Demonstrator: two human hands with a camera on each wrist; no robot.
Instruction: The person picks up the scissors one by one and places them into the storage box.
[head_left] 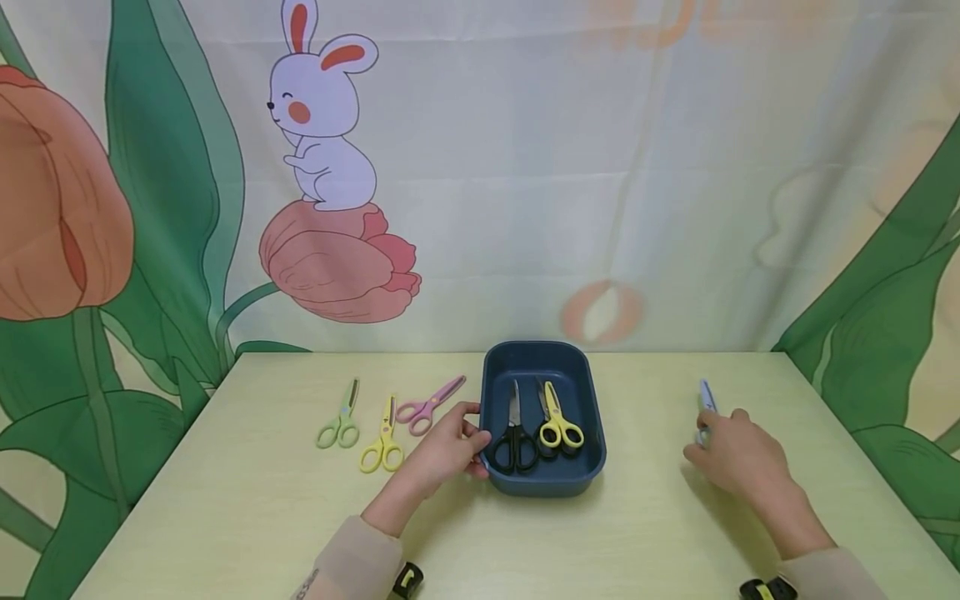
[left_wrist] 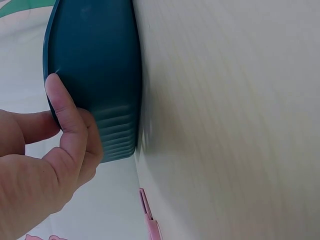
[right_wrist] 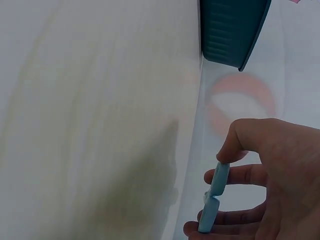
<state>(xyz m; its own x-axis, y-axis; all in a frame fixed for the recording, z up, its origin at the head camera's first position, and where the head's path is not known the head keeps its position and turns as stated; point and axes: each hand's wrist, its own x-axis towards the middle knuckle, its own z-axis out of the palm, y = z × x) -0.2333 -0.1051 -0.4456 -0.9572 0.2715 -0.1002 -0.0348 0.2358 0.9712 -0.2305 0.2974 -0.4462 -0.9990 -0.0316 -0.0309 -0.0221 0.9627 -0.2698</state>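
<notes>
A dark blue plastic tray [head_left: 545, 487] stands on the table. In it lie black-handled scissors [head_left: 514, 446], yellow-handled scissors [head_left: 552, 412] and another dark-handled pair, partly hidden under the yellow one. My left hand [head_left: 448, 446] pinches the tray's left rim; the left wrist view shows fingers of the left hand [left_wrist: 65, 145] against the tray's outer wall [left_wrist: 95, 55]. Out to the right, my right hand [head_left: 742, 454] holds light blue scissors [head_left: 706, 396]. Their handles [right_wrist: 214, 200] sit between thumb and fingers in the right wrist view; the hand hides part of them.
Left of the tray lie green scissors [head_left: 341, 425], yellow scissors [head_left: 386, 442] and pink scissors [head_left: 429, 406], spread on the pale table [head_left: 570, 550]. A printed cloth [head_left: 510, 167] with a rabbit and tulips hangs right behind the table's far edge.
</notes>
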